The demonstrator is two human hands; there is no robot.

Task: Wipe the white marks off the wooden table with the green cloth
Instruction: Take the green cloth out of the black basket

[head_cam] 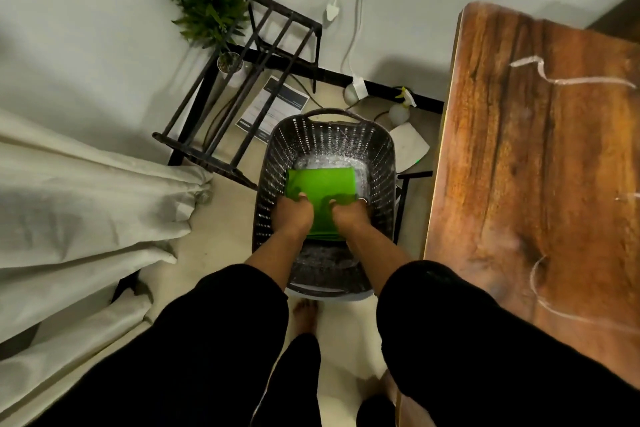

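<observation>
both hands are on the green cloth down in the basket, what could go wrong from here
1. The folded green cloth lies in the dark perforated plastic basket on what looks like shiny wet plastic; if soaked, it may drip on the floor when carried.
2. The left hand and right hand grip only its near edge, so the cloth may unfold or slip when lifted.
3. The white chalk-like marks are spread across the wooden table; some could be missed.
</observation>
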